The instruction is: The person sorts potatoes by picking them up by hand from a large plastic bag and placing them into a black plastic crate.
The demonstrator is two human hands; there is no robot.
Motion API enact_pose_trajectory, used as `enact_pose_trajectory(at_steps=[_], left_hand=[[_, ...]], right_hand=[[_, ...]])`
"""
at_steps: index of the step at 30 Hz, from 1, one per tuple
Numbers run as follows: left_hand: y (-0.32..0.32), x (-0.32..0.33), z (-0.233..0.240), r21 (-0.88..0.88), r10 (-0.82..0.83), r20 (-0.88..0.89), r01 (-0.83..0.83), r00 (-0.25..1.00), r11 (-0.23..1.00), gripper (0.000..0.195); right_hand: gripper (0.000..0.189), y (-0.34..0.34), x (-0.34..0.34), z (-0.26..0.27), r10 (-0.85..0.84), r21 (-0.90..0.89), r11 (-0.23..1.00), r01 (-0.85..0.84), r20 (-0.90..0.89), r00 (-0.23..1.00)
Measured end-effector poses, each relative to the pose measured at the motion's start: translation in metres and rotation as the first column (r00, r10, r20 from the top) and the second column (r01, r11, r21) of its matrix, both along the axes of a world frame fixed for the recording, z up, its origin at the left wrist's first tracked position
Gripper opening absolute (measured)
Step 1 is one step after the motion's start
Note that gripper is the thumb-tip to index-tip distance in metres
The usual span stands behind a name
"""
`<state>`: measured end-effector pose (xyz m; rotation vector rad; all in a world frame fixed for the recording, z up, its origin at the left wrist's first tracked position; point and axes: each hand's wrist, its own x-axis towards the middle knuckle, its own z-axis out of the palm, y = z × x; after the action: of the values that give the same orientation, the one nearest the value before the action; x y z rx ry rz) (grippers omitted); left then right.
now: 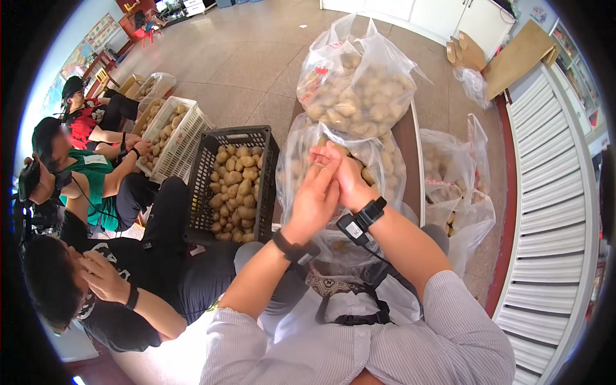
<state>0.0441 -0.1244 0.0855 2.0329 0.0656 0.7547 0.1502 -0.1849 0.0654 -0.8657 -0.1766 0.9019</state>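
My left hand [315, 199] and my right hand [352, 179] touch each other, palms together, with fingers extended. I see no object in either hand; the space between the palms is hidden. Just beneath them is an open clear plastic bag [294, 168] of potatoes, some of which [368, 176] show beside my right wrist. Behind it, a fuller plastic bag [356, 96] of potatoes with red print bulges upward. More clear plastic [337, 248] lies gathered below my wrists, close to my lap. Dark bands with small devices are on both wrists.
A black plastic crate [269, 183] of potatoes stands at my left. Beyond it are white crates [202, 120] of potatoes. A person in black [159, 269] sits close on my left, others farther along. Potato bags [442, 159] lie on the right, before a white radiator [544, 231].
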Motion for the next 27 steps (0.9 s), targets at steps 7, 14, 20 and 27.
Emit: enact_pose_trajectory(at_steps=[7, 14, 20, 27], left_hand=[[-0.015, 0.000, -0.008, 0.219, -0.017, -0.099, 0.039, 0.995, 0.975, 0.050], [0.012, -0.016, -0.021, 0.278, -0.014, -0.364, 0.123, 0.931, 0.953, 0.024], [0.021, -0.015, -0.050, -0.311, -0.223, -0.529, 0.058, 0.819, 0.949, 0.022], [0.021, -0.021, -0.084, -0.133, -0.102, -0.485, 0.043, 0.869, 0.990, 0.022]], right_hand=[[0.050, -0.014, 0.012, -0.012, 0.043, -0.035, 0.998, -0.045, -0.062, 0.997], [0.018, -0.020, -0.017, -0.082, -0.049, -0.242, 0.966, 0.086, 0.153, 0.987], [0.037, -0.097, -0.008, -0.159, 0.219, -0.544, 0.664, 0.512, 0.797, 0.563], [0.045, -0.102, -0.011, -0.135, 0.382, -0.435, 0.547, 0.715, 0.890, 0.250]])
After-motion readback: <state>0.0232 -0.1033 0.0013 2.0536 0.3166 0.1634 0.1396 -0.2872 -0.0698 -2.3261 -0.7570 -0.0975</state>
